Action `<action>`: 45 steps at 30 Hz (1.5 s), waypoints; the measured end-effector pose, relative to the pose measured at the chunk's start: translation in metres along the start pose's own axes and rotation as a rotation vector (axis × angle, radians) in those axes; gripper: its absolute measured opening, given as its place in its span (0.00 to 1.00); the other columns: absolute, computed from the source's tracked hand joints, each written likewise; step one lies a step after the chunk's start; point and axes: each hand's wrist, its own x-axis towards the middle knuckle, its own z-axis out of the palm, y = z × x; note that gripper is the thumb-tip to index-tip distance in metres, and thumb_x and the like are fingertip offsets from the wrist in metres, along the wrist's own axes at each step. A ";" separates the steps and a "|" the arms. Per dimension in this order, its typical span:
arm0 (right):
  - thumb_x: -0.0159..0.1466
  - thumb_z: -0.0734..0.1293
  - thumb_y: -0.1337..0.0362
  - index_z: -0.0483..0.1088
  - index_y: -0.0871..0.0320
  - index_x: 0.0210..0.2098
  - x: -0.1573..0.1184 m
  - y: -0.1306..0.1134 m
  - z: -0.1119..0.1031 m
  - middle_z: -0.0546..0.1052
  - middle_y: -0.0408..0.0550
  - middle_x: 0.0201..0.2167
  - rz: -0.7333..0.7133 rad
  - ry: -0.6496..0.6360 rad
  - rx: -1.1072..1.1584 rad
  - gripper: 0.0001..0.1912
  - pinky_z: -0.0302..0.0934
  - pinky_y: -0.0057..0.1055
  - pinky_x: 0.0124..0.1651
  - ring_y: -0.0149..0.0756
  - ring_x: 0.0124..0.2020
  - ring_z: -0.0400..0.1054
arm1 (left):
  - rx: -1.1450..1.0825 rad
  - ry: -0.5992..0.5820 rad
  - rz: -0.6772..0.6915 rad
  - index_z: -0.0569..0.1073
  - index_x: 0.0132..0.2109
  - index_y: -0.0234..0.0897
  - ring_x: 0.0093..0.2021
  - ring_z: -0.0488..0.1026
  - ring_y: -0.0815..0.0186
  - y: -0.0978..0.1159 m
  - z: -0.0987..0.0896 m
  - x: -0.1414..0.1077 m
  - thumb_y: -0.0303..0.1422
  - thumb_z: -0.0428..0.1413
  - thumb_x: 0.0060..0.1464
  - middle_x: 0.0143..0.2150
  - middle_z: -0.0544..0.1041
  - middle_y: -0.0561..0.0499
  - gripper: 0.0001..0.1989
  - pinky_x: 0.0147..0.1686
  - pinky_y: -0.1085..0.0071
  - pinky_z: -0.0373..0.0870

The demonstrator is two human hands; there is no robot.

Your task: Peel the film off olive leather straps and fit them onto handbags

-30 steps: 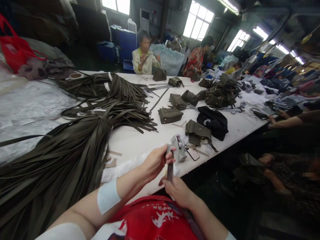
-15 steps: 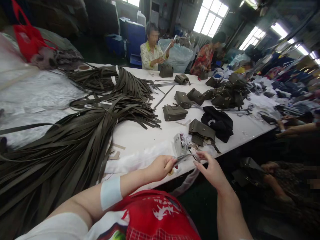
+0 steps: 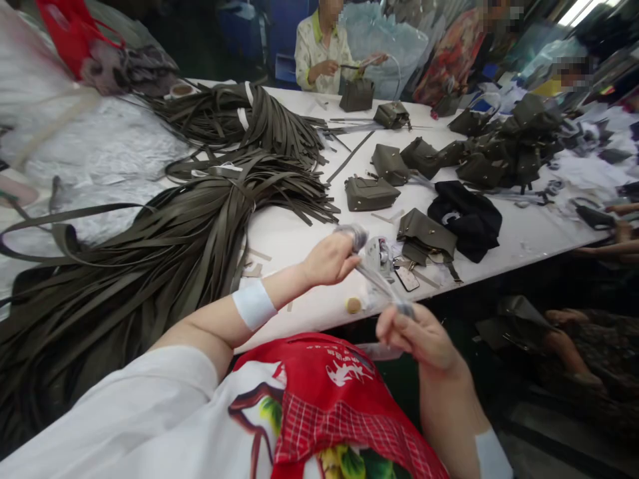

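My left hand [image 3: 330,258] is closed over the table's near edge, with a bunched end of a greyish plastic-wrapped strip [image 3: 380,285] sticking out past its fingers. The strip runs slantwise down to my right hand [image 3: 418,334], whose fingers are pinched round its other end, lower and closer to my body. What lies inside the clear wrapping is too blurred to make out. Just beyond the strip are a small white device [image 3: 375,256], a phone-like flat object [image 3: 407,278] and a round yellowish piece [image 3: 353,305]. An olive handbag [image 3: 426,234] stands behind them.
Long olive straps [image 3: 200,246] lie heaped across the left of the white table [image 3: 287,243]. More olive bags [image 3: 372,193] and a black cloth bundle [image 3: 464,219] are on the right. A co-worker [image 3: 324,50] handles a strip across the table; another person's arm [image 3: 569,346] is at lower right.
My left hand has risen away from me, and my right hand has closed and drawn in lower. The strip between them is now stretched slantwise. My view has tilted down.
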 end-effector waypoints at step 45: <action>0.68 0.59 0.49 0.73 0.61 0.31 0.010 0.013 -0.011 0.65 0.41 0.16 0.009 0.175 -0.144 0.23 0.53 0.26 0.23 0.27 0.18 0.57 | 0.170 -0.310 -0.069 0.67 0.30 0.37 0.28 0.67 0.62 0.026 0.002 -0.028 0.48 0.47 0.60 0.27 0.69 0.48 0.19 0.33 0.66 0.64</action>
